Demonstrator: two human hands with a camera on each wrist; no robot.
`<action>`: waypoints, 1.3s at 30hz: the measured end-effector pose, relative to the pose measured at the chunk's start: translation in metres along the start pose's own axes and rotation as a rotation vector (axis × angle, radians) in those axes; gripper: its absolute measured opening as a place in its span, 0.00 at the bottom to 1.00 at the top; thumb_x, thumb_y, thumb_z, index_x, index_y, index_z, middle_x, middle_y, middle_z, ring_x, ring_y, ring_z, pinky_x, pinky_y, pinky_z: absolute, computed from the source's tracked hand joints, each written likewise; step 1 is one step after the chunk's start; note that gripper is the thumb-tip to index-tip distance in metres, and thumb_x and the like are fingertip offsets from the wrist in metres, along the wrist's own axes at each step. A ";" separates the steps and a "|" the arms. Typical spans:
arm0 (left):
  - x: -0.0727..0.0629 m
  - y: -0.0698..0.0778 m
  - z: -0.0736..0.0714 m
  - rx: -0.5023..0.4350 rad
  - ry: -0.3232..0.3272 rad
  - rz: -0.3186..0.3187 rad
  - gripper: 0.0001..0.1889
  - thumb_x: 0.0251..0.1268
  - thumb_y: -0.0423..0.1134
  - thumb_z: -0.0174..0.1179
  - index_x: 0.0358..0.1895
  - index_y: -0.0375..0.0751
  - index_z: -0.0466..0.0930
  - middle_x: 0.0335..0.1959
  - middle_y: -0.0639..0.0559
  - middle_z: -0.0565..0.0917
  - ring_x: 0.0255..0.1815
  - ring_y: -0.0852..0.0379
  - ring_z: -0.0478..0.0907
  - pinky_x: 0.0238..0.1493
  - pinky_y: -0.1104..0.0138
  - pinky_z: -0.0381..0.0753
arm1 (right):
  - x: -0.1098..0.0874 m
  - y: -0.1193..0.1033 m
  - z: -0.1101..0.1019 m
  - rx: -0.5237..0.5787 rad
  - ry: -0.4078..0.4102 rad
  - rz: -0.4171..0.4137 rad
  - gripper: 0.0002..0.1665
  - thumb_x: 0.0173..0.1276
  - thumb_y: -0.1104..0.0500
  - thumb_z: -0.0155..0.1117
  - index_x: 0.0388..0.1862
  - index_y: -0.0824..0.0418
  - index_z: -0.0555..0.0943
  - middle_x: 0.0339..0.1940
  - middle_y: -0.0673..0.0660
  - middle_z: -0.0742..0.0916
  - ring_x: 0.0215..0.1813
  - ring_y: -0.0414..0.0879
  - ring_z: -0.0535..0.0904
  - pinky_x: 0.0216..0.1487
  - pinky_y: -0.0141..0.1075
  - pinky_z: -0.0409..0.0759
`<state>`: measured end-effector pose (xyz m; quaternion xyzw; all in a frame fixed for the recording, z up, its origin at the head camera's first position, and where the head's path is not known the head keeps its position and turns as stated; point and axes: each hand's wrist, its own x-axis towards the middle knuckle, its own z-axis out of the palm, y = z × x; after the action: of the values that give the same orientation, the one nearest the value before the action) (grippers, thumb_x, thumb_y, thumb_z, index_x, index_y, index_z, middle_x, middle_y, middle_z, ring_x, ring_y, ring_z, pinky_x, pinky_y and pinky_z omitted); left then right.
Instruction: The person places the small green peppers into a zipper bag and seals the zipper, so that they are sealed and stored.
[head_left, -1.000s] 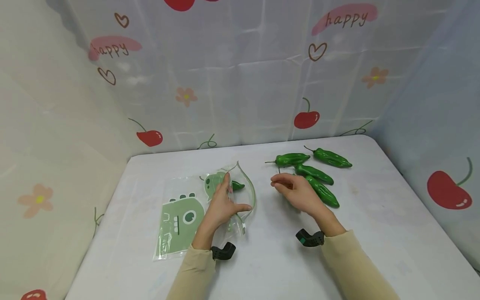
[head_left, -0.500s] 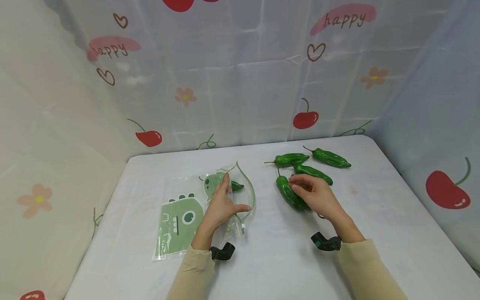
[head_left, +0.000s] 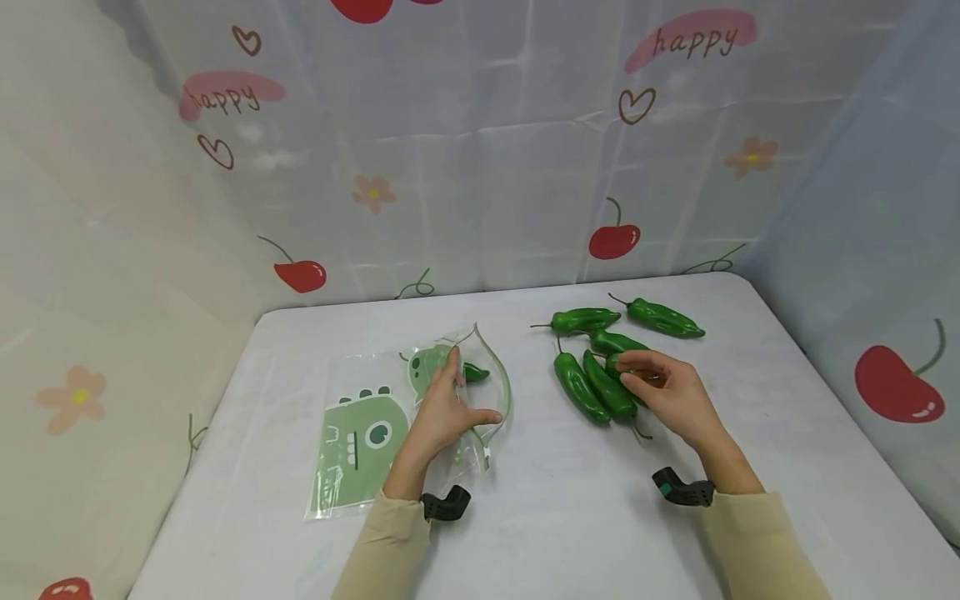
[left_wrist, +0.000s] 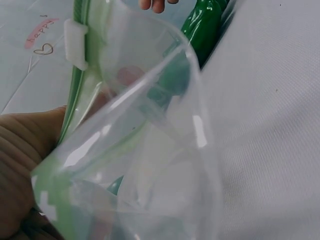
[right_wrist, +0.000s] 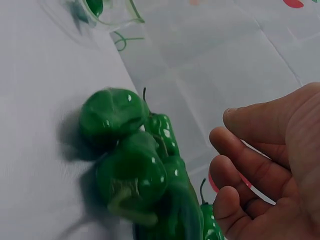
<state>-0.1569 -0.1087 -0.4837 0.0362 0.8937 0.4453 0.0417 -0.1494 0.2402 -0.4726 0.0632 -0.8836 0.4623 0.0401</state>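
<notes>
My left hand lies at the mouth of a clear zip bag with a green dinosaur print. Its thumb and fingers are spread apart, and the bag's mouth gapes there. Inside the bag shows one green pepper, partly covered by the print and the hand. To the right, my right hand hovers over a row of green peppers, covering part of one. Its fingers are loosely bent with nothing between them, as the right wrist view shows. Nearest the bag lie two peppers side by side, a left one and its neighbour.
Behind the row, more peppers lie on the white table, one at the back and another farther right. A white slider sits on the bag's green zip edge. Printed curtains stand behind and beside the table.
My right hand has moved rightward across the peppers, uncovering the two nearest the bag. The left hand and the bag stay where they were.
</notes>
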 end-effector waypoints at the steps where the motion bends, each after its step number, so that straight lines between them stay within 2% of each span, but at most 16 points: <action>1: 0.000 0.000 0.000 0.000 -0.001 0.000 0.71 0.40 0.52 0.86 0.86 0.47 0.43 0.48 0.46 0.73 0.49 0.48 0.71 0.50 0.55 0.74 | -0.001 0.003 -0.002 -0.003 0.013 0.005 0.19 0.76 0.56 0.66 0.62 0.59 0.82 0.54 0.59 0.89 0.48 0.26 0.78 0.48 0.21 0.76; 7: 0.001 -0.001 0.001 0.009 0.002 -0.003 0.71 0.41 0.52 0.86 0.86 0.49 0.43 0.49 0.47 0.73 0.51 0.47 0.71 0.54 0.53 0.75 | -0.005 0.018 -0.010 -0.027 0.073 0.029 0.20 0.76 0.54 0.66 0.63 0.59 0.82 0.54 0.59 0.89 0.48 0.26 0.75 0.47 0.19 0.74; 14: 0.001 -0.002 0.001 0.010 0.007 -0.005 0.71 0.41 0.52 0.86 0.86 0.48 0.43 0.46 0.48 0.71 0.49 0.47 0.70 0.50 0.56 0.73 | -0.007 0.031 -0.016 -0.051 0.114 0.051 0.20 0.74 0.57 0.68 0.62 0.60 0.82 0.55 0.61 0.88 0.46 0.25 0.74 0.45 0.18 0.72; 20: 0.002 -0.002 0.001 0.007 0.009 0.002 0.71 0.40 0.52 0.86 0.86 0.47 0.43 0.46 0.48 0.71 0.49 0.48 0.70 0.50 0.56 0.73 | -0.008 0.042 -0.017 -0.037 0.101 0.093 0.22 0.73 0.55 0.69 0.63 0.60 0.82 0.58 0.63 0.87 0.47 0.27 0.73 0.45 0.19 0.72; 25: 0.001 -0.002 0.001 0.007 0.008 0.003 0.71 0.41 0.51 0.86 0.85 0.46 0.44 0.45 0.48 0.71 0.48 0.48 0.70 0.49 0.57 0.72 | -0.008 0.054 -0.015 -0.033 0.078 0.080 0.24 0.71 0.56 0.71 0.64 0.60 0.81 0.60 0.63 0.86 0.49 0.30 0.74 0.47 0.20 0.72; 28: 0.001 -0.002 0.001 0.004 0.008 0.003 0.70 0.41 0.51 0.86 0.85 0.46 0.44 0.45 0.48 0.71 0.47 0.48 0.70 0.47 0.58 0.72 | -0.007 0.061 -0.013 -0.053 0.054 0.074 0.26 0.70 0.56 0.72 0.65 0.61 0.80 0.61 0.63 0.85 0.52 0.34 0.75 0.48 0.22 0.72; 32: 0.001 -0.002 0.001 0.002 0.012 0.001 0.70 0.41 0.50 0.86 0.85 0.46 0.44 0.44 0.49 0.70 0.46 0.49 0.69 0.46 0.58 0.71 | -0.005 0.067 -0.013 -0.076 0.026 0.074 0.29 0.70 0.54 0.73 0.67 0.61 0.79 0.63 0.64 0.84 0.58 0.48 0.77 0.48 0.22 0.71; 34: 0.001 -0.002 0.001 0.000 0.013 -0.001 0.70 0.41 0.50 0.86 0.85 0.46 0.44 0.45 0.49 0.71 0.47 0.49 0.70 0.47 0.58 0.71 | -0.006 0.068 -0.013 -0.090 0.014 0.070 0.31 0.69 0.53 0.74 0.68 0.61 0.78 0.63 0.64 0.84 0.57 0.50 0.77 0.47 0.23 0.71; 39: 0.001 -0.001 0.001 -0.004 0.007 -0.005 0.71 0.41 0.51 0.86 0.85 0.46 0.43 0.46 0.48 0.71 0.48 0.49 0.70 0.47 0.58 0.72 | -0.006 0.070 -0.013 -0.128 -0.002 0.062 0.33 0.67 0.53 0.76 0.68 0.60 0.78 0.60 0.64 0.85 0.50 0.38 0.74 0.44 0.23 0.71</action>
<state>-0.1574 -0.1089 -0.4851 0.0326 0.8930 0.4471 0.0398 -0.1534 0.2914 -0.5229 0.0336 -0.9129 0.4057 0.0291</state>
